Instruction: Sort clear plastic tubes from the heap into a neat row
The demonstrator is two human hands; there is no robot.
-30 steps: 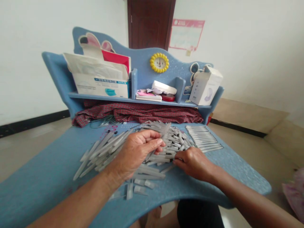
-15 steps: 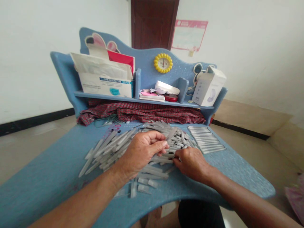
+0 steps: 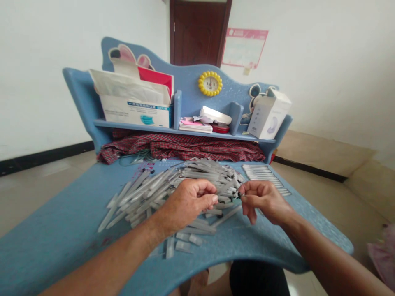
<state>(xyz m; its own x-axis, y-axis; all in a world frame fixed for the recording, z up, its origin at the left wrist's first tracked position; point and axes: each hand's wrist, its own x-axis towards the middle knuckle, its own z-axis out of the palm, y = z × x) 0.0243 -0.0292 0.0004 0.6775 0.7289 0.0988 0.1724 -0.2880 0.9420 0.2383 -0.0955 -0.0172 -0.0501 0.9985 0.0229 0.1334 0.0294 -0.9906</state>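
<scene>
A heap of grey plastic tubes (image 3: 173, 187) with black tips covers the middle of the blue desk (image 3: 61, 230). My left hand (image 3: 188, 201) rests curled on the heap, fingers closed around a tube whose shape is mostly hidden. My right hand (image 3: 262, 199) is lifted just right of the heap, thumb and forefinger pinching a small dark-tipped piece (image 3: 240, 195). A long tube (image 3: 226, 216) lies on the desk below both hands. A neat row of finished tubes (image 3: 267, 176) sits at the right.
A red checked cloth (image 3: 185, 148) lies under the desk's shelf (image 3: 185, 131). On the shelf stand a mask box (image 3: 135, 111), booklets (image 3: 196, 125), a red tin and a white carton (image 3: 268, 115). Short caps (image 3: 185, 242) lie near the front edge. A door is behind.
My right hand has risen off the desk and moved right, now pinching a small piece. My left hand stayed on the heap, fingers curling a little more.
</scene>
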